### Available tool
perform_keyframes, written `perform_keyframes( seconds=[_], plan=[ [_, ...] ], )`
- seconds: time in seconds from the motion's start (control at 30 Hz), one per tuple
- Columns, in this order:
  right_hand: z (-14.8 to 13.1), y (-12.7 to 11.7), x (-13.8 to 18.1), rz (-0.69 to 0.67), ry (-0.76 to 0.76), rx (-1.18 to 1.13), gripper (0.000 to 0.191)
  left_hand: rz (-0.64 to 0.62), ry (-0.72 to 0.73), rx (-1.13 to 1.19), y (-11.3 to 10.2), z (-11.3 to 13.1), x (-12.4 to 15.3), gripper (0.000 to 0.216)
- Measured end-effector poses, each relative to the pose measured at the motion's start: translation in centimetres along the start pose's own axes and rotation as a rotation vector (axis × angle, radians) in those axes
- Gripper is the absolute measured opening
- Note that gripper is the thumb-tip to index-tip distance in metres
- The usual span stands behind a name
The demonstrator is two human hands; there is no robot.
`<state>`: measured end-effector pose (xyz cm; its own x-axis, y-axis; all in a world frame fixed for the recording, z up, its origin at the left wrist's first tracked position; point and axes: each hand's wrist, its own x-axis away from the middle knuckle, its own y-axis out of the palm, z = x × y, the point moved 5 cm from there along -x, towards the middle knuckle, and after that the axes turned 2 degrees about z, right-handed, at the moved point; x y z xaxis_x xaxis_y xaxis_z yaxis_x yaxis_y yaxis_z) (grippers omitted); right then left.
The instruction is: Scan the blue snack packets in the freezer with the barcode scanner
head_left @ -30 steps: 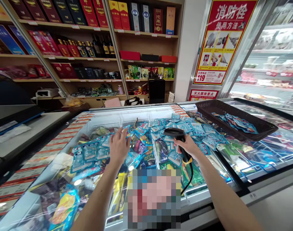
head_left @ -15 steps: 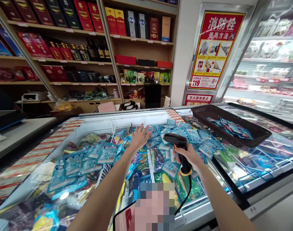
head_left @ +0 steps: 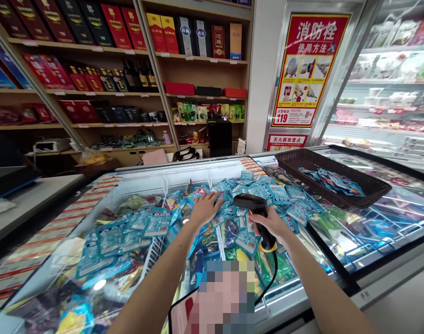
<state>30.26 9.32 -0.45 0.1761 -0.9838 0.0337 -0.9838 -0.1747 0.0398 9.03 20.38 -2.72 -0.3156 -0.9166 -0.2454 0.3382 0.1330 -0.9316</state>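
Observation:
My right hand (head_left: 272, 226) is wrapped round the handle of a black barcode scanner (head_left: 250, 202), whose cable trails down toward me. Its head points left, above blue packets (head_left: 246, 241) with printed barcodes. My left hand (head_left: 205, 208) reaches over the middle of the freezer, fingers spread and palm down, at a pile of similar blue packets (head_left: 227, 185). Whether its fingertips touch them I cannot tell. Another group of blue packets (head_left: 114, 236) lies overlapping on the left side. A phone (head_left: 184, 311) shows at the bottom, partly covered by a blurred patch.
A brown plastic basket (head_left: 368, 197) holding some blue packets rests on the freezer's right part. The freezer's metal front edge (head_left: 368, 292) runs along the lower right. Wire dividers (head_left: 156, 250) stand between the goods. Shelves of boxes and bottles rise behind.
My left hand has come lower and slightly nearer, its fingers now over the blue packets. My right hand still holds the scanner in nearly the same place. The view has shifted slightly.

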Motion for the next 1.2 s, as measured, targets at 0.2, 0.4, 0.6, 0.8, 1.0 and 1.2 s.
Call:
perform_keyframes(
  seconds=[0.2, 0.4, 0.6, 0.8, 1.0, 1.2],
  plan=[
    [-0.1, 0.2, 0.7, 0.003, 0.015, 0.028, 0.033, -0.038, 0.051, 0.043, -0.8, 0.1, 3.8, 0.054],
    [-1.1, 0.4, 1.6, -0.029, -0.014, 0.004, 0.027, -0.051, 0.008, 0.098, -2.2, -0.4, 4.5, 0.056],
    [-1.4, 0.3, 1.6, -0.063, -0.018, -0.006, 0.022, 0.102, -0.095, 0.238, -4.2, -1.0, 2.9, 0.068],
    [-0.7, 0.2, 0.8, -0.021, -0.009, 0.030, 0.025, 0.373, -0.231, 0.562, -5.7, -1.8, 5.1, 0.041],
    [-0.9, 0.4, 1.1, -0.026, -0.043, 0.052, 0.023, 0.538, -0.378, 1.031, -4.9, -3.6, 7.9, 0.040],
    [-1.1, 0.7, 1.5, -0.024, -0.074, 0.127, 0.023, 0.594, -0.501, 1.436, -4.0, -4.9, 8.6, 0.040]
  ],
)
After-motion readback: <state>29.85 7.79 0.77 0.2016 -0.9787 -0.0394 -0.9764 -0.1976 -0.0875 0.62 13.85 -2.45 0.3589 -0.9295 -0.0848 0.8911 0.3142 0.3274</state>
